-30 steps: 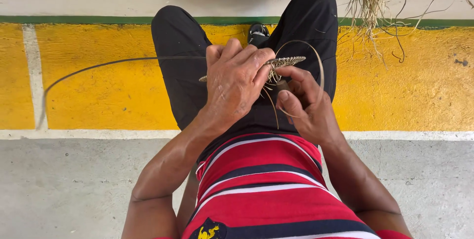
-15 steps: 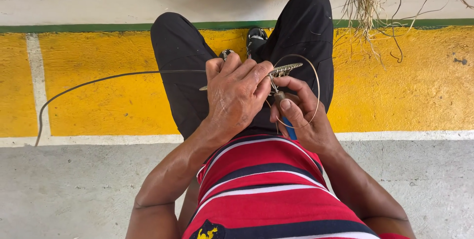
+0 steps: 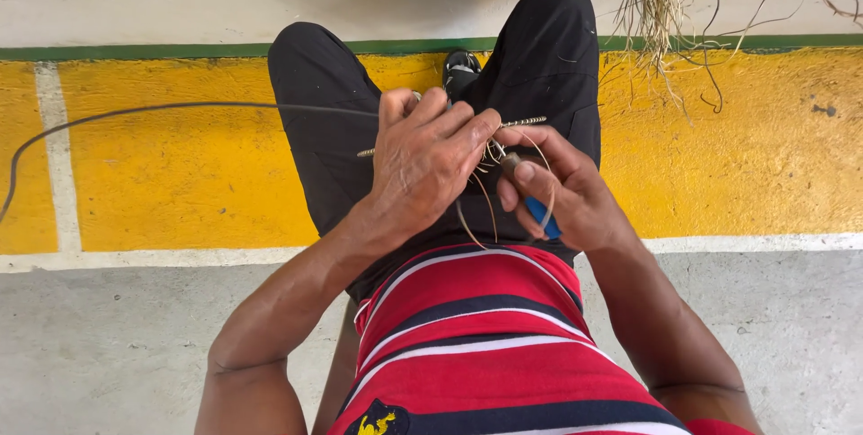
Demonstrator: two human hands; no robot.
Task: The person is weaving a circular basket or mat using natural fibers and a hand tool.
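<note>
I sit with my knees up in black trousers, both hands together over my lap. My left hand [image 3: 422,165] grips a woven strip of pale fibre [image 3: 526,121] and a long thin dark cane [image 3: 180,108] that arcs off to the left. My right hand [image 3: 562,192] holds a tool with a blue handle [image 3: 541,213], its tip against the weave. Thin loose strands [image 3: 476,215] loop down between the two hands. What lies under my left palm is hidden.
A yellow painted band [image 3: 180,174] with a green line [image 3: 162,51] above and a white line below runs across the concrete floor [image 3: 108,345]. A bundle of dry fibres [image 3: 652,4] hangs at the top right. A black shoe [image 3: 460,69] shows between my knees.
Both hands have shifted slightly toward my body. The big loop of strand on the right has shrunk into smaller loops, and the blue handle now shows in my right hand.
</note>
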